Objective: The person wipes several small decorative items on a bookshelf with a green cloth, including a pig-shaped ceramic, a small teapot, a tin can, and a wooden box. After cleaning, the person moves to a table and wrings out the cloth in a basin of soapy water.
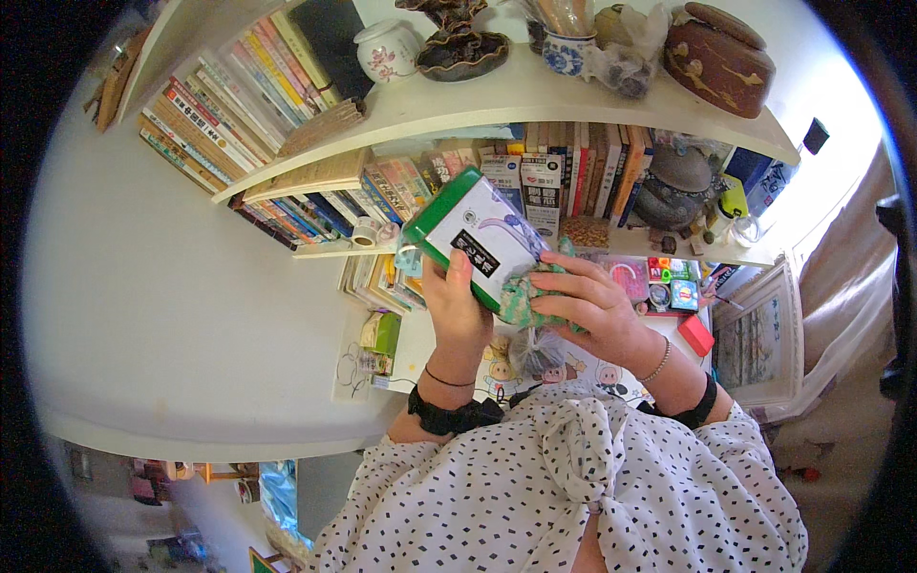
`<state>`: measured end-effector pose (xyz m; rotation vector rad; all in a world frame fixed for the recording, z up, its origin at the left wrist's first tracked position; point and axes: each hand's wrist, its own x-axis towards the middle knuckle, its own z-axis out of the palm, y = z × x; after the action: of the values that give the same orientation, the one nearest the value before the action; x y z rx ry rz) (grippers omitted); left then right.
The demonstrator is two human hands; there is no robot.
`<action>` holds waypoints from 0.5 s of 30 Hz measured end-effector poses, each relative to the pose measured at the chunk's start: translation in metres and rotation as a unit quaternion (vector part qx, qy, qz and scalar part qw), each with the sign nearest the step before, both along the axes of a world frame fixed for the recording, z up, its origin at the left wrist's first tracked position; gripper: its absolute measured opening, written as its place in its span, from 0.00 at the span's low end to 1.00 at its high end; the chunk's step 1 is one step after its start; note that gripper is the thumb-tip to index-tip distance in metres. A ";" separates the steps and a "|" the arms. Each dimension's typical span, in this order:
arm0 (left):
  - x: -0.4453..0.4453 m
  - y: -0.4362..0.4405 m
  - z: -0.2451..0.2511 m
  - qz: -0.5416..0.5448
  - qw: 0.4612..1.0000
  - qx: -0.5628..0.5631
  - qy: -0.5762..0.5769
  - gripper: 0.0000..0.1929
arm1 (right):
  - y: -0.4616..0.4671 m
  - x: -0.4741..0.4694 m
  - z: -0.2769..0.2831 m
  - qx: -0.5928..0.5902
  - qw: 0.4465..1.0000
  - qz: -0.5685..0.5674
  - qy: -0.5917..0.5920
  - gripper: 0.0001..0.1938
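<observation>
A green and white box (pixel 494 222) with dark printed writing and a purple picture is held up, tilted, in front of the bookshelf. My left hand (pixel 458 304) grips its lower left edge, the thumb lying on the printed face. In my right hand (pixel 598 304) is a crumpled green and white cloth (pixel 521 297), pressed against the lower right part of the box. The fingertips of that hand reach the box's edge. Part of the cloth is hidden under the fingers.
Behind the box stand rows of books (pixel 598 172) on a white shelf (pixel 573 107). Above are a lidded white jar (pixel 387 50) and a brown pot (pixel 720 61). Below, a desk with cartoon figures holds a red block (pixel 695 335) and a green box (pixel 381 333). A framed picture (pixel 763 347) leans at right.
</observation>
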<state>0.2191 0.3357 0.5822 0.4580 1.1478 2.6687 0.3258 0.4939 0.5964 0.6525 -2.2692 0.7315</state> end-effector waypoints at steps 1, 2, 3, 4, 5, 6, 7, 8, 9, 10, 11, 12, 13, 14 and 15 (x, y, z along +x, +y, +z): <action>-0.003 -0.002 -0.001 0.002 1.000 0.000 0.003 0.20 | 0.003 0.002 -0.003 0.003 1.000 -0.003 -0.020 0.21; -0.009 -0.004 -0.001 0.004 1.000 -0.001 0.006 0.20 | 0.004 0.003 -0.006 -0.028 0.999 -0.001 -0.024 0.21; -0.013 -0.006 -0.001 0.008 1.000 -0.003 -0.004 0.20 | 0.005 0.003 -0.009 -0.055 0.998 -0.002 -0.035 0.20; -0.017 -0.007 0.000 0.030 0.998 -0.033 -0.039 0.21 | 0.007 0.005 -0.011 -0.082 0.996 -0.004 -0.046 0.19; -0.019 -0.009 0.000 0.011 1.000 -0.007 -0.012 0.22 | 0.009 0.008 -0.013 -0.129 0.988 -0.026 -0.076 0.19; -0.020 -0.010 0.001 0.003 1.000 0.001 -0.016 0.24 | 0.010 0.010 -0.014 -0.176 0.978 -0.050 -0.104 0.18; -0.020 -0.011 0.002 -0.006 1.000 0.009 -0.019 0.27 | 0.011 0.011 -0.015 -0.224 0.966 -0.066 -0.110 0.17; -0.018 -0.013 0.004 -0.036 0.999 0.024 -0.020 0.27 | 0.012 0.011 -0.015 -0.308 0.938 -0.071 -0.142 0.17; -0.015 -0.013 0.005 -0.052 0.998 0.033 -0.033 0.27 | 0.010 0.011 -0.015 -0.427 0.886 -0.030 -0.178 0.18; -0.013 -0.013 0.006 -0.075 0.995 0.047 -0.039 0.27 | 0.009 0.011 -0.014 -0.537 0.818 0.014 -0.204 0.19; -0.012 -0.012 0.007 -0.115 0.988 0.095 -0.023 0.27 | 0.007 0.009 -0.013 -0.631 0.741 0.087 -0.214 0.19; -0.010 -0.009 0.007 -0.125 0.985 0.077 -0.093 0.26 | 0.005 0.011 -0.012 -0.515 0.835 0.005 -0.196 0.21; -0.009 -0.005 0.007 -0.096 0.992 0.026 -0.072 0.26 | 0.001 0.010 -0.011 -0.513 0.832 0.000 -0.212 0.22; -0.003 -0.002 0.005 -0.152 0.984 0.057 -0.076 0.26 | -0.005 0.009 -0.011 -0.503 0.839 0.019 -0.207 0.22; -0.001 0.001 0.003 -0.112 0.992 0.000 -0.060 0.25 | -0.009 0.008 -0.010 -0.496 0.842 0.038 -0.210 0.22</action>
<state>0.2185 0.3366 0.5851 0.3940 0.9999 2.4667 0.3334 0.4850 0.5866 0.0595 -1.8107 2.0332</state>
